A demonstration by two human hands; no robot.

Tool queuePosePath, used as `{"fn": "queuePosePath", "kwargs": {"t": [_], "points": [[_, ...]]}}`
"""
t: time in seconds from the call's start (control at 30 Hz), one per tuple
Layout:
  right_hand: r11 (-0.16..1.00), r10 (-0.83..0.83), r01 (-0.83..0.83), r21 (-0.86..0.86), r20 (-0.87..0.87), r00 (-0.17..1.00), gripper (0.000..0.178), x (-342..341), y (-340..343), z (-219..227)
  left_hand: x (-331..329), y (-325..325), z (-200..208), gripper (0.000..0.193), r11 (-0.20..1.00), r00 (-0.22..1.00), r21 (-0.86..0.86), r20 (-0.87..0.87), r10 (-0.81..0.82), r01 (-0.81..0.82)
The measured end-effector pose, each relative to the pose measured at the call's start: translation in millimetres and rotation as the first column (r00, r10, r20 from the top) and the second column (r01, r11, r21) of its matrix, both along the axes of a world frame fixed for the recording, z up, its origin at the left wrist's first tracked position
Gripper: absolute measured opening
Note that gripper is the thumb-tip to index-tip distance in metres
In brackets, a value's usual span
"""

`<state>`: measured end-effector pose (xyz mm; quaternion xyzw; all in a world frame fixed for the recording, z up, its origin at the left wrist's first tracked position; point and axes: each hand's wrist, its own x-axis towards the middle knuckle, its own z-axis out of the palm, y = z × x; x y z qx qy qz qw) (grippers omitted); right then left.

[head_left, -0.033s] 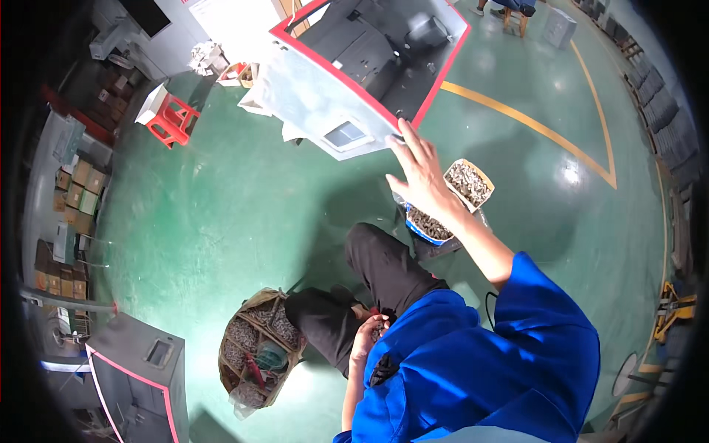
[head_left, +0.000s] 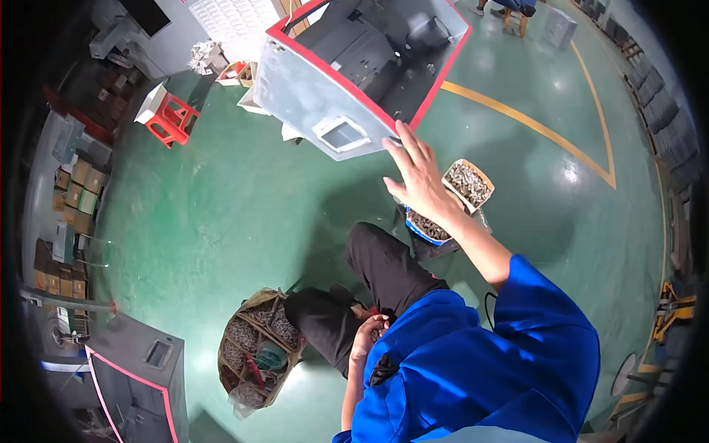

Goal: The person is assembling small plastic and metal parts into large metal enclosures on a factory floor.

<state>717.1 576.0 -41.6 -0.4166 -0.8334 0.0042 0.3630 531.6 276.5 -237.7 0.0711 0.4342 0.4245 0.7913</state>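
Observation:
My right hand (head_left: 425,181) reaches forward with its fingers spread. Its fingertips are at the near lower corner of a grey metal cabinet (head_left: 310,103) with a red edge; whether they press on it is hard to tell. A small square opening (head_left: 343,136) is cut in the cabinet's side. Low against my lap, my left hand (head_left: 363,340) is curled round small dark parts, partly hidden by my blue shirt. Below my right wrist stand an open box of small metal pieces (head_left: 468,184) and a blue-edged container of darker pieces (head_left: 427,224).
Beside my left knee sits a divided basket (head_left: 244,317) of small parts. Another grey cabinet with a pink edge (head_left: 166,402) stands at lower left. A red stool (head_left: 174,125) is at far left, stacked cartons (head_left: 77,188) along the left wall. A person (head_left: 509,6) sits far off.
My right hand has shifted very slightly left at the cabinet's corner. The glare on the cabinet's side and the wall behind has faded. My left hand stays in place.

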Motion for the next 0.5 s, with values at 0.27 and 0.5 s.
{"fn": "queuePosePath", "kwargs": {"t": [0.27, 0.5], "points": [[0.989, 0.149, -0.149, -0.02, 0.002, 0.989, 0.068, -41.2, -20.1, 0.2, -4.9, -1.9, -4.1, 0.021, 0.997, 0.999, 0.069, -0.018, -0.046, 0.047], [0.963, 0.27, -0.27, -0.008, 0.019, 0.963, 0.063, -77.5, -30.6, 0.3, -5.6, -8.4, -8.6, 0.025, 0.999, 1.0, 0.033, -0.001, 0.004, -0.004]]}}
